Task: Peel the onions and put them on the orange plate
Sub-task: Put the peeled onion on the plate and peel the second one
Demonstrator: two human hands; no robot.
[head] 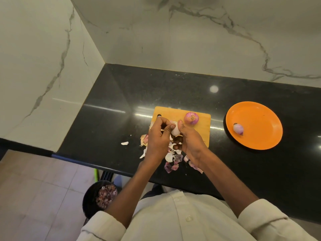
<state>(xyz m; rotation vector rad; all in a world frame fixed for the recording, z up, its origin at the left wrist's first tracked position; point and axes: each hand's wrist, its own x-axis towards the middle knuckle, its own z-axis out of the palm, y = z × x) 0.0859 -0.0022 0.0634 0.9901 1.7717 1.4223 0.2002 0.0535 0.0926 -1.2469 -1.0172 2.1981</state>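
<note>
A person in a cream shirt is standing at a black polished counter that is running into a corner of white marble-look wall veined in grey, with a round ceiling light reflecting off the dark stone. On the counter a wooden cutting board is lying near its front edge, and both hands are meeting above the board's left part. The left hand is curling its fingers round a pale, mostly peeled onion, its thumb pressing on the bulb's left side, while the right hand is gripping the same onion from the right, thumb up against it and fingers curled beneath. A second onion with purple skin is sitting on the board's far edge, just beyond the hands. Loose onion skins are lying scattered on the counter under and in front of the hands, some touching the board's near edge, and one white scrap is lying apart to the left. To the right, well apart from the board, the orange plate is resting on the counter and is holding one peeled onion near its left rim. Below the counter's edge, on a pale tiled floor, a dark bin is holding more purple skins.
</note>
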